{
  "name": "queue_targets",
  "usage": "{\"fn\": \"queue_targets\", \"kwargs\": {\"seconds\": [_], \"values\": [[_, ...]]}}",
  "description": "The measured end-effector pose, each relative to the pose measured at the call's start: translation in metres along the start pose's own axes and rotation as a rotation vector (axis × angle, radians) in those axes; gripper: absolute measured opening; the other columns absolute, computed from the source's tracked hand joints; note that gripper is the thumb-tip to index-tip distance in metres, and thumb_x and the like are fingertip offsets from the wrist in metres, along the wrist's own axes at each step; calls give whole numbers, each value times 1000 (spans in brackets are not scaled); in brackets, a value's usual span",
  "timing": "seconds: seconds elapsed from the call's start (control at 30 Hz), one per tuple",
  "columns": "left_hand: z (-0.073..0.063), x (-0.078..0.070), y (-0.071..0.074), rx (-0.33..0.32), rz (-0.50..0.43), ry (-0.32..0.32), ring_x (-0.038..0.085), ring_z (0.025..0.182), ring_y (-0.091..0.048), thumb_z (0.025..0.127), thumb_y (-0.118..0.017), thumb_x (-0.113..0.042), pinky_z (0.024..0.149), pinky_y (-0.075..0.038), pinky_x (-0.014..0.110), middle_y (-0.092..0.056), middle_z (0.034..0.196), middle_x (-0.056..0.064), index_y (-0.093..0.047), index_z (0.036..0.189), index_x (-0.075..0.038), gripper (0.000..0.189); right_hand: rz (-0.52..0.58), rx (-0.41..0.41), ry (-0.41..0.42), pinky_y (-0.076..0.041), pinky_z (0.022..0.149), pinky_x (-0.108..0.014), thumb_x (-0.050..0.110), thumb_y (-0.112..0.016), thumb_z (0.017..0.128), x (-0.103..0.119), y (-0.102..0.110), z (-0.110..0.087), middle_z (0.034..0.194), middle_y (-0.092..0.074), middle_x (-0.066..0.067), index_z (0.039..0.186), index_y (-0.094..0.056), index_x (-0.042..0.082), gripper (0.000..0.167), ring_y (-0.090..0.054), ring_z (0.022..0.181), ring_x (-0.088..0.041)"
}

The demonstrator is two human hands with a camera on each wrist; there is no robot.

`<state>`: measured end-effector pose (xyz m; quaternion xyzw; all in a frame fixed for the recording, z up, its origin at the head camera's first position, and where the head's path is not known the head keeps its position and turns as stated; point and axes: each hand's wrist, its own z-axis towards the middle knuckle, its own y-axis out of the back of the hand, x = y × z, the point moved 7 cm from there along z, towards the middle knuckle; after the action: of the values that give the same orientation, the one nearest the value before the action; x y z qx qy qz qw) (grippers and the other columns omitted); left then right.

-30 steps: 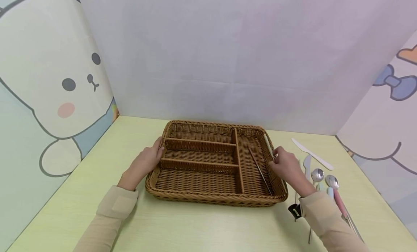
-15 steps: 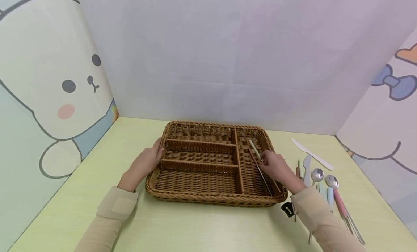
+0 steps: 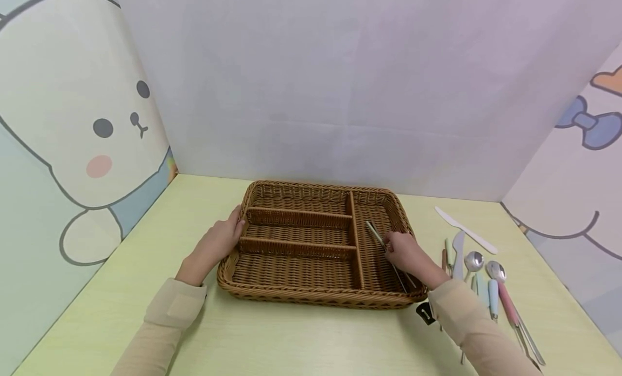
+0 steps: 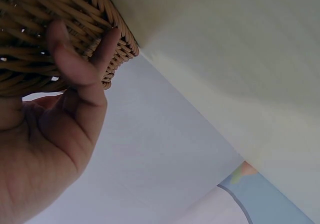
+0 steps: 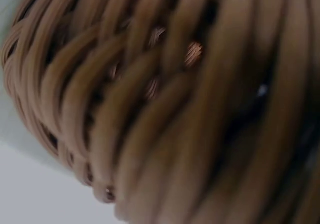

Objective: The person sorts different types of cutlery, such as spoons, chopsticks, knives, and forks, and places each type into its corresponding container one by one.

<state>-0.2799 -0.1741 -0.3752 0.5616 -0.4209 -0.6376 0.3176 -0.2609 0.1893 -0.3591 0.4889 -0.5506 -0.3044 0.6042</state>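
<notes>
A brown wicker basket (image 3: 296,299) with divided compartments stands on the table. At its left end, my left hand (image 3: 220,241) grips the side, some fingers lying along the outer wall; the left wrist view shows this hand (image 4: 65,119) against the weave. My right hand (image 3: 407,252) is inside the long right compartment, pinching a thin chopstick (image 3: 373,231) with a pale green end. A second chopstick (image 3: 400,281), brown at its upper end, lies close beside it, partly hidden by the hand. In the right wrist view only blurred wicker (image 5: 145,99) shows.
Right of the basket lie a white knife (image 3: 465,229), a metal knife (image 3: 458,252), two spoons (image 3: 473,261) and several coloured handles (image 3: 493,292). A black strap piece (image 3: 425,313) sits by my right sleeve. A pale wall (image 3: 311,95) rises behind the table.
My right hand has carried the pale green chopstick left from the basket's right wall, then lowered it beside the brown one. The left hand and basket stay in place.
</notes>
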Motion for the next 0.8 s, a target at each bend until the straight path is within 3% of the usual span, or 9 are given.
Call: {"fn": "queue_targets", "kwargs": {"seconds": [0.2, 0.53, 0.8], "values": [[1, 1, -1, -3, -2, -2, 11, 35, -29, 101, -31, -22, 36, -28, 23, -38, 46, 0, -15, 144, 4, 53, -7, 8, -25, -27, 48, -25, -6, -47, 82, -2, -5, 2, 52, -39, 0, 111, -56, -11, 31, -27, 46, -11], [1, 1, 0, -3, 1, 5, 11, 35, -30, 101, -31, -23, 38, -30, 26, -38, 46, 0, -15, 144, 3, 53, 0, -60, 35, -26, 45, -25, -7, -51, 80, -2, -10, 2, 56, -45, -6, 106, -54, -3, 26, -31, 45, -13], [2, 2, -1, -2, -2, 5, 11, 35, -29, 101, -31, -23, 37, -30, 25, -38, 46, 0, -15, 144, 3, 53, -35, -48, 35, -38, 50, -27, -6, -54, 81, 0, -16, 5, 76, -63, -12, 89, -64, 1, 14, -46, 54, -14]]}}
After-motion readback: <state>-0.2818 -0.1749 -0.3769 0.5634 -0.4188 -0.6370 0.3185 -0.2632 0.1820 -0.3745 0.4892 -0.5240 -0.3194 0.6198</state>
